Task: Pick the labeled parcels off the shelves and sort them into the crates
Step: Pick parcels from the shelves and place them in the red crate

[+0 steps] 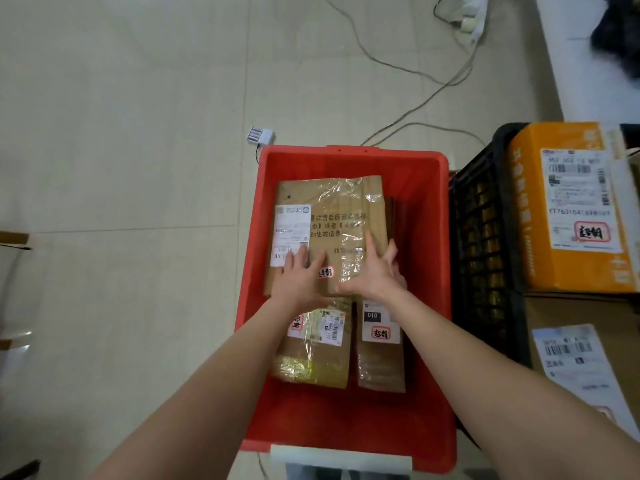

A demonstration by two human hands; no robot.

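Observation:
A red crate (pixel 427 188) stands on the floor below me. In its far half lies a large flat cardboard parcel (pixel 332 216) with a white label and clear tape. My left hand (pixel 299 277) rests flat on its near left part, fingers spread. My right hand (pixel 372 271) lies on its near right part, with fingers reaching over the right edge. Nearer to me in the crate lie two smaller labeled parcels, one taped (pixel 315 351) and one narrow brown (pixel 381 351), partly under my forearms.
A black mesh crate (pixel 485 237) stands right of the red one, holding an orange labeled box (pixel 568 209) and a brown labeled box (pixel 585 358). Cables (pixel 408 71) and a white power strip (pixel 472 15) lie on the tiled floor. A small white device (pixel 260 135) sits by the crate's far corner.

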